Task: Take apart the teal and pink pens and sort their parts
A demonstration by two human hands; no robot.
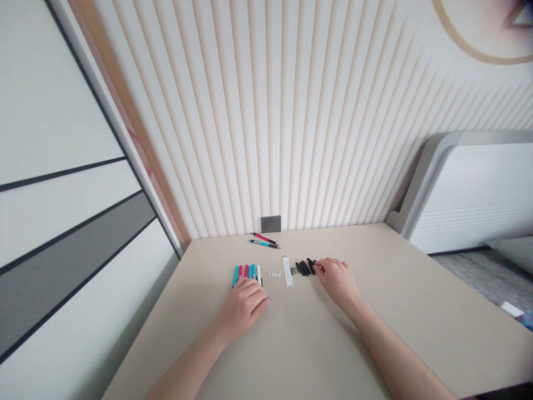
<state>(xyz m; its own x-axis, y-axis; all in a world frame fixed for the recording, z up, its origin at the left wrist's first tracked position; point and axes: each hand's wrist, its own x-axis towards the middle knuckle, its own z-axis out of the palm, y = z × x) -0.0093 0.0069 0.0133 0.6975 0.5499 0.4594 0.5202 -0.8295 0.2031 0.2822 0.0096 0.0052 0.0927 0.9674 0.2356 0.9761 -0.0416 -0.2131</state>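
My right hand [338, 279] is closed in a pinch at the right end of a row of short black pen parts [304, 268], its fingertips on the end piece. My left hand [245, 306] is curled over the near end of a row of turquoise, red and white pen barrels [246, 271]. A tiny tip of something shows by the left thumb; the rest is hidden. Between the hands lie small white pieces [274, 274], a bundle of thin white refills [287, 271] and small grey metal bits [293, 271], perhaps springs or clips.
Two whole pens, one red and black [263, 238], one turquoise and black [265, 244], lie toward the back of the beige table [316, 344]. A dark wall socket [271, 224] sits behind them on the ribbed wall. A cabinet stands left, a grey-white headboard [470, 189] right.
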